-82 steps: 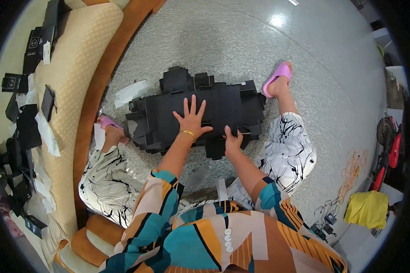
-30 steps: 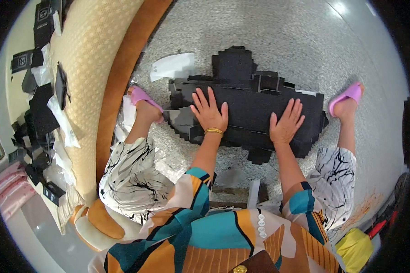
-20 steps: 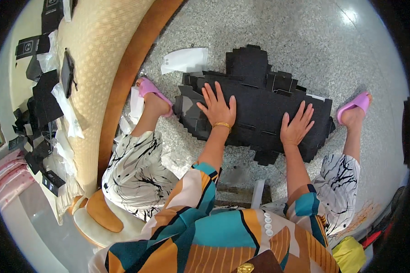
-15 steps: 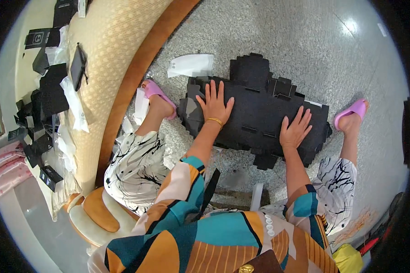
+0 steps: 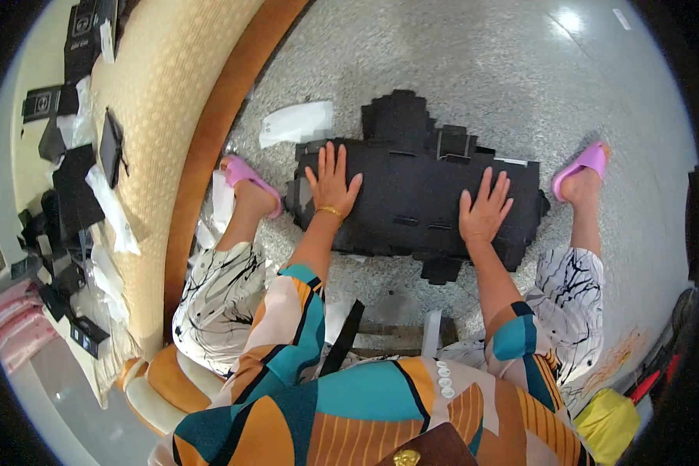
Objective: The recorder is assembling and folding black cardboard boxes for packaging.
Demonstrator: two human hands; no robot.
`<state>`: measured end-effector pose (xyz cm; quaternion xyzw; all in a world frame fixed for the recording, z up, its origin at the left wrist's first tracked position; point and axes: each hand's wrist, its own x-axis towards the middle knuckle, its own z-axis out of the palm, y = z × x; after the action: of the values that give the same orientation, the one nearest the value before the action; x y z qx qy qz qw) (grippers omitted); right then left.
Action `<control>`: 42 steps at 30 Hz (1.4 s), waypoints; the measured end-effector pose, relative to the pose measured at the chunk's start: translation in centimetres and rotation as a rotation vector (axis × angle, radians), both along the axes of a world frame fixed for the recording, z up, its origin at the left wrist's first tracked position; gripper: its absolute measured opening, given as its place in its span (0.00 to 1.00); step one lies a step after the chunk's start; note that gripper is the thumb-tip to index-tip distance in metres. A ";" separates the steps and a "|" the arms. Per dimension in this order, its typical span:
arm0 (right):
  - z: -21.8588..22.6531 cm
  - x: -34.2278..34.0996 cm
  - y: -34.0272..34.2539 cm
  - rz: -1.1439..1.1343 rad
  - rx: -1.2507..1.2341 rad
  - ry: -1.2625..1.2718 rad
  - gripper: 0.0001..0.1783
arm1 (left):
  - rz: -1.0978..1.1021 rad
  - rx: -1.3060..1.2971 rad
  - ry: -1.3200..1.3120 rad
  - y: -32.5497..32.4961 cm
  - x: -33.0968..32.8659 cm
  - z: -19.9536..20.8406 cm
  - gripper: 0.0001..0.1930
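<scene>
Several flat black cardboard box blanks (image 5: 400,186) lie in a stack on the speckled floor between my feet, their tabs and cut slots jutting out along the edges. My left hand (image 5: 333,185) rests flat on the stack's left part, fingers spread and pointing away from me. On the right part, my right hand (image 5: 485,210) presses palm down with its fingers apart. Neither hand holds anything. A grey patch shows at the left end of the stack, beside my left hand.
A white paper or plastic piece (image 5: 297,124) lies beyond the stack's left end. Along the left stands a cream-covered table or couch (image 5: 171,93) with a wooden edge, bearing black boxes and white wrappers. A yellow bag (image 5: 607,417) sits at lower right.
My view has shifted a little, so the scene sits slightly further left. Both hands stay flat on the cardboard, with my left hand slightly nearer the stack's left end.
</scene>
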<state>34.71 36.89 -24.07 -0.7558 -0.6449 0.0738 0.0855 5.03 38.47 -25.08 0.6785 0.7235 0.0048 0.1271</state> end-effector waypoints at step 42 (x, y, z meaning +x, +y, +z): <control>7.8 6.4 -1.9 0.291 0.224 0.183 0.30 | 0.096 -0.064 -0.211 -1.5 4.4 9.4 0.31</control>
<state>41.10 35.02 -16.28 -0.6305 -0.7412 0.0814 0.2155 9.48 36.99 -15.71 0.6344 0.7376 0.0591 0.2237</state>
